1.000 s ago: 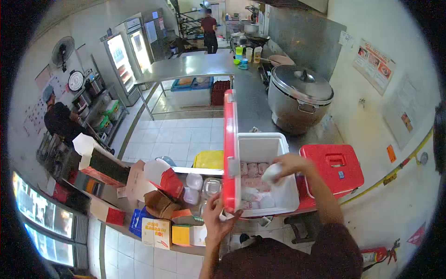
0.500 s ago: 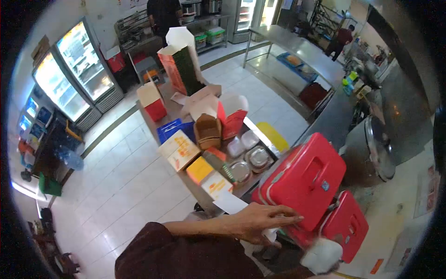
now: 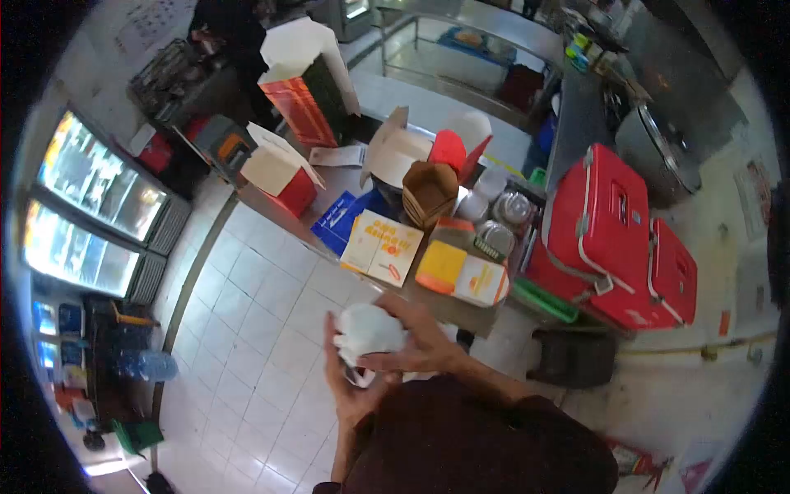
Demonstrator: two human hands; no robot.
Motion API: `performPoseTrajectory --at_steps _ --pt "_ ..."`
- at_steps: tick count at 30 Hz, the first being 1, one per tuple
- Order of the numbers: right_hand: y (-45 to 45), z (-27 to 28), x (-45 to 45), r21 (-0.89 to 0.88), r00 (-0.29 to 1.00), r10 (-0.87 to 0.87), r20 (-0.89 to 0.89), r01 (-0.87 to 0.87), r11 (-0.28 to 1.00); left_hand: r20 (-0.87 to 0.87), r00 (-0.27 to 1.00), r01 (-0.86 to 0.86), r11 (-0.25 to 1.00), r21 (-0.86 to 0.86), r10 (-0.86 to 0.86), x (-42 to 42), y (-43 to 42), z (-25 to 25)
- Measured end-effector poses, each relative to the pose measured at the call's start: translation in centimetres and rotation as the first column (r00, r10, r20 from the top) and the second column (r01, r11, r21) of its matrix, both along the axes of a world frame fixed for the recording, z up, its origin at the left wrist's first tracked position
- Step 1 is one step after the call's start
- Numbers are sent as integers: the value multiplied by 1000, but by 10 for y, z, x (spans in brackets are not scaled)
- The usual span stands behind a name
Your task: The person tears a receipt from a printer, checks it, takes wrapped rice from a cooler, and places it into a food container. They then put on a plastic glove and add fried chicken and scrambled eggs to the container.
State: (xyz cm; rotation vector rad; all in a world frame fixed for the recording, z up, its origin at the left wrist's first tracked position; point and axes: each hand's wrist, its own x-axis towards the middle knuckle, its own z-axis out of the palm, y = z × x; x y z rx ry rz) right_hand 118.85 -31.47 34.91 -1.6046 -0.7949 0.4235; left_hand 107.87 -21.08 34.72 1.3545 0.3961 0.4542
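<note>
The left hand [image 3: 354,395] and right hand [image 3: 424,342] now both cup a white bundle [image 3: 370,328], off the near edge of the table [image 3: 336,186], above the floor [image 3: 263,329]. The red cooler [image 3: 607,218] beyond the right edge, open a second ago, is closed, so both hands seem free for the bundle.

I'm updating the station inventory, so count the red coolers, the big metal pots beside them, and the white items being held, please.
Red coolers: 2
Big metal pot: 1
White item, held between the left hand and right hand: 1
Total: 4
</note>
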Motion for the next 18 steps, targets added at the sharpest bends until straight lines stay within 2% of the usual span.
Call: performPoseTrajectory --at_steps 1,4,5,6,8,11,12,14,15,18 --pt "25 -9 -8 12 995 22 -97 -21 1000 84 996 -41 991 126 31 -5 30 -18" --pt "66 -24 -26 15 918 27 -396 -23 1000 -43 996 85 966 244 -76 -19 92 -31" --pt "76 -29 -25 14 877 16 -481 -11 1000 -9 998 60 960 272 -60 -14 101 -36" --pt "81 -37 -21 57 825 14 -565 23 998 -106 994 61 951 302 -30 -4 104 -26" --pt "79 -51 -10 119 703 28 -710 82 990 -70 998 25 969 246 -8 22 118 -43" --pt "69 -54 9 219 847 -4 -532 142 965 -82 986 163 945 282 -145 69 125 -42" --pt "66 -53 18 217 896 -43 -442 153 964 -82 977 208 955 210 -195 83 128 -47" --pt "61 -46 41 110 978 -145 -152 163 980 -67 952 304 950 69 -299 113 130 -60" --pt "64 -42 48 119 942 -246 -230 278 953 -19 950 312 948 62 -312 126 127 -59" --pt "58 -59 97 71 906 -423 -22 424 903 -99 930 365 919 147 -353 176 121 -63"
